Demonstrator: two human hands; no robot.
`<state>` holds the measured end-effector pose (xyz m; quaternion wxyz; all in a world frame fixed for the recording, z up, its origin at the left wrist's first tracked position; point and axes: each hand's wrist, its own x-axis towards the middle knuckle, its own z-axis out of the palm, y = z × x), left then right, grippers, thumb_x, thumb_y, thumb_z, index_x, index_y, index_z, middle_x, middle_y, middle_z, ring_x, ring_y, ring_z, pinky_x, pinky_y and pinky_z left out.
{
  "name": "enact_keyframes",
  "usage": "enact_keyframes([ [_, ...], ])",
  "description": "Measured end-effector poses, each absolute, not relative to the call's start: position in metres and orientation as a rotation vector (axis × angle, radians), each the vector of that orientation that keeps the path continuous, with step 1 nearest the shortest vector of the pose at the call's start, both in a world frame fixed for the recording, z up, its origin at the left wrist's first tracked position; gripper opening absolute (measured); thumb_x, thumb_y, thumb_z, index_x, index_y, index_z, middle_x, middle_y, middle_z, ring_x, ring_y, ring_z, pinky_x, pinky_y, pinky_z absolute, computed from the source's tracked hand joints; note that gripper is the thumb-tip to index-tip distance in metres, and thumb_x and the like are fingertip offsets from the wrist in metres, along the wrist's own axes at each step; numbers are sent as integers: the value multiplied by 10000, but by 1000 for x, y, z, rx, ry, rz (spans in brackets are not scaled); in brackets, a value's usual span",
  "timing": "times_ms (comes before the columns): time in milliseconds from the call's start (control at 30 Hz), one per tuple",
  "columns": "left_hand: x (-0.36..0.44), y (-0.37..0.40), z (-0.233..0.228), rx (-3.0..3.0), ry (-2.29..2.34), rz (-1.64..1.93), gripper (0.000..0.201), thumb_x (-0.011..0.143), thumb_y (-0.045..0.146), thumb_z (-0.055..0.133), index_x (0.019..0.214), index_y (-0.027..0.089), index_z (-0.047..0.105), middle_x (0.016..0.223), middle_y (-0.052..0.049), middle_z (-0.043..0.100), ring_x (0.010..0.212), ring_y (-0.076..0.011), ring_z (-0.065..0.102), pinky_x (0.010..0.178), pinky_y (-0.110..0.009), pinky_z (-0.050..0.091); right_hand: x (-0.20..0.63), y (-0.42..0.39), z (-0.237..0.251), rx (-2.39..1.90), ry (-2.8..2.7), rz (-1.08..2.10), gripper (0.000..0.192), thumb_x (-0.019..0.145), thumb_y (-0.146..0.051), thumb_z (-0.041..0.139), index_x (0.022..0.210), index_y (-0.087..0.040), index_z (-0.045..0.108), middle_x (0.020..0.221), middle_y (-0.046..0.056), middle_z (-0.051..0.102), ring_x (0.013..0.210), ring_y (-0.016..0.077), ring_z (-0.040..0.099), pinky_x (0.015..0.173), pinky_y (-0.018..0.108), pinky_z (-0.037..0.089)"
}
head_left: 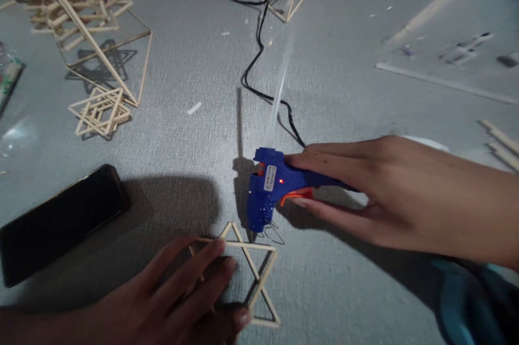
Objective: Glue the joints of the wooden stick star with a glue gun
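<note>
My right hand (pixel 377 188) grips a blue hot glue gun (pixel 265 193), with a finger at its orange trigger and a small red light glowing on its body. A long clear glue stick (pixel 279 88) protrudes from the back of the gun. The nozzle points down near the upper stick of a six-pointed star of thin wooden sticks (pixel 263 274); I cannot tell whether it touches. My left hand (pixel 178 296) holds that star against the table, fingers bent over its left side and hiding part of it. Fine wire-like loops hang by the nozzle.
A black phone (pixel 65 220) lies at left. Behind it are a smaller stick star stack (pixel 101 112) and a tall stick frame (pixel 85 26). A black cord (pixel 255 64) runs toward another stick frame (pixel 287 1). Loose sticks (pixel 500 142) lie at right.
</note>
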<state>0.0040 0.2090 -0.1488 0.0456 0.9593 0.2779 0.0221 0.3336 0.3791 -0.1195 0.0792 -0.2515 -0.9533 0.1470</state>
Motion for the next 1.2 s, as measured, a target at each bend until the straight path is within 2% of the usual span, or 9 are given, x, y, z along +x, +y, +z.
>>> enact_keyframes([
  [133, 3, 206, -149, 2941, 830, 33, 479, 1151, 417, 463, 1623, 415, 548, 1630, -2, 596, 1609, -339, 383, 1260, -554, 438, 341, 385, -117, -728, -2809, 316, 314, 1088, -513, 551, 1127, -220, 658, 809, 22, 748, 478, 164, 637, 430, 356, 462],
  [200, 4, 206, -149, 2930, 850, 65, 465, 1149, 440, 475, 1604, 417, 567, 1626, 3, 598, 1616, -332, 372, 1272, -548, 419, 344, 389, -116, -726, -2765, 225, 353, 1094, -553, 527, 1125, -227, 658, 802, 25, 758, 495, 166, 649, 449, 347, 473],
  [467, 5, 212, -149, 2899, 846, 131, 406, 1137, 497, 521, 1515, 411, 640, 1559, 4, 657, 1546, -322, 445, 1298, -544, 289, 344, 396, -112, -908, -2654, 42, 385, 1078, -575, 541, 1032, -212, 662, 680, -11, 650, 436, 130, 495, 438, 326, 347],
  [600, 7, 215, -148, 2877, 828, 216, 401, 1111, 551, 578, 1462, 383, 676, 1495, -1, 700, 1512, -314, 475, 1305, -526, 247, 345, 392, -105, -1132, -2458, 18, 419, 1025, -662, 587, 1075, -253, 661, 687, -21, 601, 508, 155, 521, 517, 338, 372],
  [800, 6, 217, -144, 2827, 799, 236, 420, 1130, 524, 536, 1488, 336, 647, 1527, -58, 660, 1528, -325, 448, 1243, -525, 312, 345, 390, -71, -1460, -2137, -2, 411, 902, -645, 694, 1156, -331, 622, 795, 1, 550, 651, 201, 511, 691, 399, 409],
  [967, 1, 214, -144, 2813, 753, 308, 446, 1097, 449, 602, 1508, 279, 636, 1561, -133, 593, 1563, -370, 416, 1244, -569, 362, 341, 390, -43, -1479, -2070, 31, 469, 749, -540, 817, 1100, -281, 646, 857, 12, 631, 716, 200, 549, 684, 388, 409],
  [1067, 2, 213, -143, 2801, 749, 365, 473, 1045, 427, 686, 1487, 264, 657, 1578, -161, 572, 1544, -382, 466, 1250, -582, 385, 341, 370, -53, -1396, -1884, 312, 415, 770, -483, 837, 1066, -260, 649, 909, 12, 685, 743, 191, 598, 693, 379, 460],
  [1133, 3, 212, -144, 2802, 787, 321, 503, 994, 436, 764, 1464, 284, 673, 1591, -173, 570, 1525, -397, 501, 1224, -604, 416, 341, 347, -71, -1377, -1783, 330, 373, 809, -543, 816, 940, -270, 599, 796, -13, 630, 680, 181, 564, 612, 351, 422],
  [1200, 2, 212, -147, 2827, 777, 301, 539, 969, 411, 794, 1476, 279, 667, 1600, -199, 566, 1526, -427, 502, 1204, -643, 423, 341, 322, -92, -1411, -1764, 274, 283, 842, -446, 770, 935, -286, 555, 715, -41, 577, 617, 174, 512, 587, 342, 383],
])
